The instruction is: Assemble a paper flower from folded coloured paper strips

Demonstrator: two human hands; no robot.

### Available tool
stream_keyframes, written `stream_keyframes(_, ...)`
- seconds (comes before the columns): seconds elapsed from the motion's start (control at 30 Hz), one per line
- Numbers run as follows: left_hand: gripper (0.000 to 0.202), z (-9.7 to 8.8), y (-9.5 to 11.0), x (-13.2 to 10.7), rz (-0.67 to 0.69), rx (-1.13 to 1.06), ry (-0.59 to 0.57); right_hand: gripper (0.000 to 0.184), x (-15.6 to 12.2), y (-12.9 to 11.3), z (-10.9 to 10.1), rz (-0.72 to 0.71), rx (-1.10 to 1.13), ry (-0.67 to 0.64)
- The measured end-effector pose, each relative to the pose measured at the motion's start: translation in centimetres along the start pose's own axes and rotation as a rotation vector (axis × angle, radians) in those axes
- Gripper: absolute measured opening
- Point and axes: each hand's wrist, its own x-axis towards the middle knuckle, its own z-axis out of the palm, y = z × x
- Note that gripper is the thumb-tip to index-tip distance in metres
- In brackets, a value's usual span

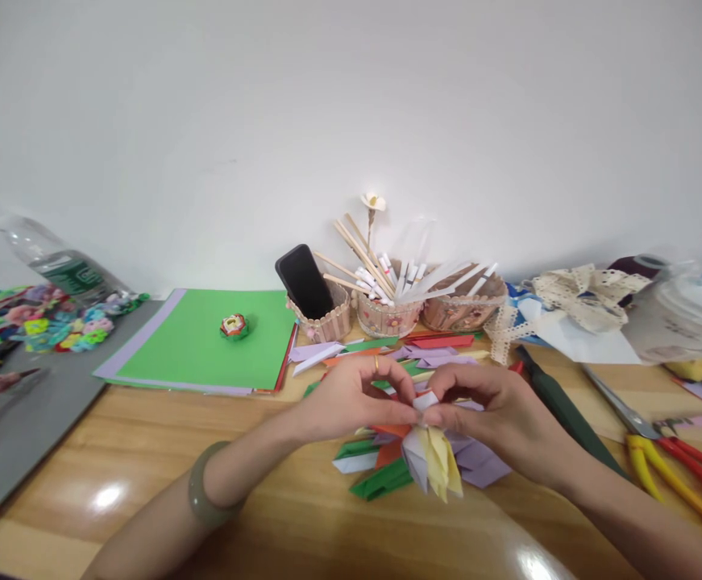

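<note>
My left hand (366, 395) and my right hand (477, 407) meet in front of me, fingertips pinched together. Between them they hold a folded paper piece (437, 461), with pale yellow and lilac petals hanging below the fingers and a small white fold showing at the top. A ring and a green bangle (209, 486) are on my left hand and wrist. Around and beneath the hands lies a pile of folded paper strips: green strips (382, 482), lilac strips (482, 461) and orange ones. My fingers partly hide the held piece.
Behind the hands stand several small baskets (387, 316) with sticks, pens and a phone (304, 280). Green paper sheets (187, 346) carry a small paper flower (234, 325). Scissors (644, 451) and a dark green tool (568, 415) lie right, near a lidded cup (686, 310).
</note>
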Motion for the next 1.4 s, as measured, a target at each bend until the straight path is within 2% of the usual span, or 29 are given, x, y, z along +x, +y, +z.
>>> stream_keyframes(0.13, 0.023, 0.0, 0.0, 0.0, -0.026, 0.007, 0.005, 0.025, 0.0, 0.1, 0.1, 0.111, 0.113, -0.014)
stream_keyframes(0.27, 0.027, 0.2, 0.3, -0.1, -0.044, -0.006, 0.041, 0.024, 0.0, -0.1, 0.0, 0.144, 0.179, -0.066)
stream_keyframes(0.47, 0.031, 0.2, 0.6, 0.0, -0.018, -0.066, 0.048, 0.017, 0.0, -0.4, -0.1, 0.129, 0.190, -0.072)
stream_keyframes(0.73, 0.023, 0.4, 0.4, -0.2, -0.004, -0.043, 0.087, 0.013, -0.1, -0.7, 0.1, 0.079, 0.078, -0.017)
stream_keyframes(0.83, 0.020, 0.7, 0.3, -0.2, -0.005, -0.036, 0.114, 0.016, -0.4, -0.9, 0.2, -0.016, -0.073, 0.038)
stream_keyframes(0.93, 0.013, 1.1, 0.2, -0.4, 0.030, 0.013, 0.158, 0.010, -1.0, -0.8, 0.6, -0.205, -0.280, 0.135)
stream_keyframes(1.0, 0.008, 1.3, 0.1, -0.6, 0.109, 0.114, 0.201, 0.009, -1.2, -0.6, 0.9, -0.344, -0.439, 0.200)
stream_keyframes(1.07, 0.005, 1.4, 0.1, -0.8, 0.216, 0.241, 0.248, 0.011, -1.3, -0.5, 0.9, -0.422, -0.531, 0.223)
stream_keyframes(1.17, 0.002, 1.3, 0.2, -0.9, 0.268, 0.320, 0.273, 0.009, -0.8, -0.6, 0.4, -0.347, -0.446, 0.184)
stream_keyframes(1.3, 0.011, 0.7, 0.3, -0.5, 0.133, 0.214, 0.203, 0.009, -0.2, -0.9, -0.4, -0.124, -0.313, 0.091)
stream_keyframes(1.4, 0.013, 0.5, 0.2, -0.1, 0.015, 0.138, 0.179, 0.011, -0.2, -0.8, -0.5, -0.078, -0.300, 0.108)
